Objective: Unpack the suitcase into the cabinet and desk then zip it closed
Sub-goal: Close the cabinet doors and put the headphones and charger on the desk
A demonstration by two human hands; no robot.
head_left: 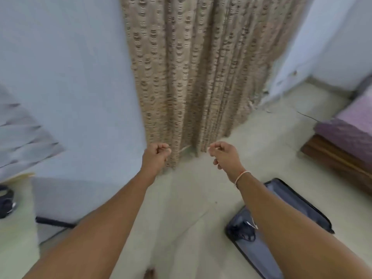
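Observation:
The open suitcase (254,252) lies on the floor at the lower right, its grey lining showing; my right forearm hides part of it. A dark bundle with a white cord (242,231) sits inside it. Both my arms reach forward above the floor. My left hand (156,156) is curled into a fist and holds nothing. My right hand (223,156), with a thin band on its wrist, has its fingers curled with the thumb against them, and nothing shows in it. Neither hand touches the suitcase.
A beige patterned curtain (191,77) hangs straight ahead between pale blue walls. A bed with a purple cover (352,133) on a wooden frame stands at the right. At the left edge is a pale desk surface (20,214) with a dark object (6,202) on it.

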